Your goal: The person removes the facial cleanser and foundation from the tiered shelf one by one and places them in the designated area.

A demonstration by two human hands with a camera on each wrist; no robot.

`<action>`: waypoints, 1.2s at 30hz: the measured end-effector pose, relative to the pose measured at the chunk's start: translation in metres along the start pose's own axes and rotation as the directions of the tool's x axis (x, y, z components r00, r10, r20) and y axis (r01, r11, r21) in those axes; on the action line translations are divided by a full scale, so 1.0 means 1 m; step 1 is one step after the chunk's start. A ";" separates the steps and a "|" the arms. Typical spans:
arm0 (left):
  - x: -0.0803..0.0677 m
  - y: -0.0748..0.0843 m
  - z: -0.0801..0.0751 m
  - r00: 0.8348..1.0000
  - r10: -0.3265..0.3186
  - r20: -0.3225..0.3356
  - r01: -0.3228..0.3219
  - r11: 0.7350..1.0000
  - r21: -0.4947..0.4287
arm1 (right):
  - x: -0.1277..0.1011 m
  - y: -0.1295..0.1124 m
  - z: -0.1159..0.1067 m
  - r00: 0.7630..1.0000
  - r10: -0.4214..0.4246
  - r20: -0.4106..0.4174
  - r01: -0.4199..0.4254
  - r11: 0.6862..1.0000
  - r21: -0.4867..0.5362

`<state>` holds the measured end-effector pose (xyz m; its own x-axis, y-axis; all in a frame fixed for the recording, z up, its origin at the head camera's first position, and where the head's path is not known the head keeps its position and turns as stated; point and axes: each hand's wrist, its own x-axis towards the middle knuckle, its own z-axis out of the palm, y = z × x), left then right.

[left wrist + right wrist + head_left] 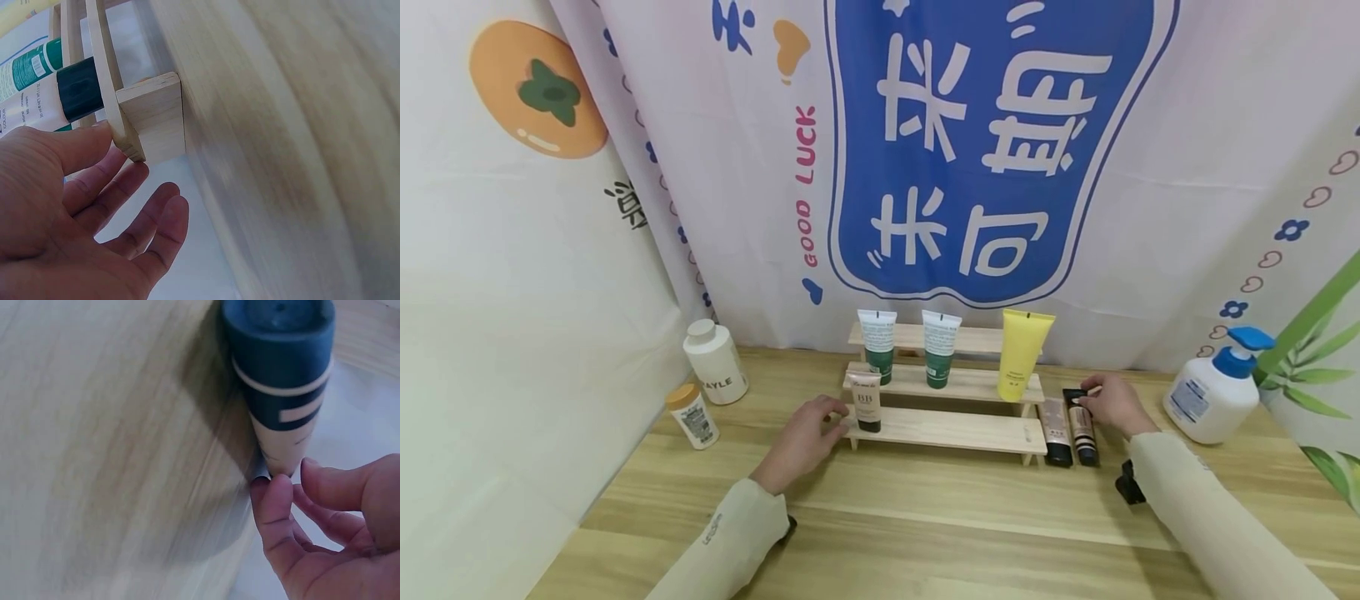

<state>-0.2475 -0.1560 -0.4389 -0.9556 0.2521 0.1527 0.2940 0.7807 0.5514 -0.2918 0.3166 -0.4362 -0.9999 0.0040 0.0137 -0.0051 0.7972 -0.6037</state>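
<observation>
Two hands of mine rest low on the pale wooden table (880, 517). My left hand (801, 442) lies loose, fingers (134, 187) nearly straight, tips touching the left end of the stepped wooden rack (947, 429), gripping nothing. My right hand (1112, 406) curls its fingertips (275, 506) against the crimped end of the striped tube (1082, 433), lying flat beside a tan tube (1055, 429) at the rack's three o'clock; whether it pinches, I cannot tell. Further off at twelve o'clock stand a BB tube (867, 402), two green-capped tubes (877, 346), and a yellow tube (1022, 354).
</observation>
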 end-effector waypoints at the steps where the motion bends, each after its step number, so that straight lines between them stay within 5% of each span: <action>1: 0.000 0.000 0.000 1.000 0.001 0.001 -0.001 1.000 -0.002 | -0.001 0.000 -0.001 1.000 0.002 0.002 -0.002 1.000 -0.006; 7: -0.001 0.001 0.000 1.000 -0.001 -0.003 0.001 1.000 -0.013 | -0.007 -0.003 -0.011 1.000 -0.004 0.007 0.004 1.000 -0.031; 13: -0.001 0.002 -0.001 1.000 -0.005 -0.005 0.005 1.000 -0.014 | -0.020 -0.015 -0.025 0.993 -0.098 -0.060 0.097 0.995 -0.018; 21: -0.001 0.001 0.001 1.000 0.000 -0.005 0.000 1.000 -0.006 | -0.046 -0.033 -0.034 0.948 -0.244 -0.202 0.235 0.970 -0.070; 27: -0.003 0.001 -0.001 1.000 0.004 -0.015 -0.004 1.000 -0.013 | -0.068 -0.059 -0.031 0.926 -0.307 -0.220 0.287 0.951 -0.115; 31: -0.003 0.000 -0.001 1.000 -0.004 -0.011 0.004 1.000 -0.014 | -0.081 -0.081 -0.022 0.873 -0.424 -0.243 0.401 0.905 -0.141; 36: -0.004 0.002 -0.001 1.000 -0.004 -0.005 0.004 1.000 -0.016 | -0.090 -0.106 -0.005 0.778 -0.560 -0.286 0.536 0.828 -0.163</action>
<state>-0.2437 -0.1562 -0.4373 -0.9569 0.2462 0.1542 0.2898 0.7724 0.5652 -0.2012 0.2352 -0.3696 -0.7709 -0.2709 0.5765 -0.5383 0.7609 -0.3623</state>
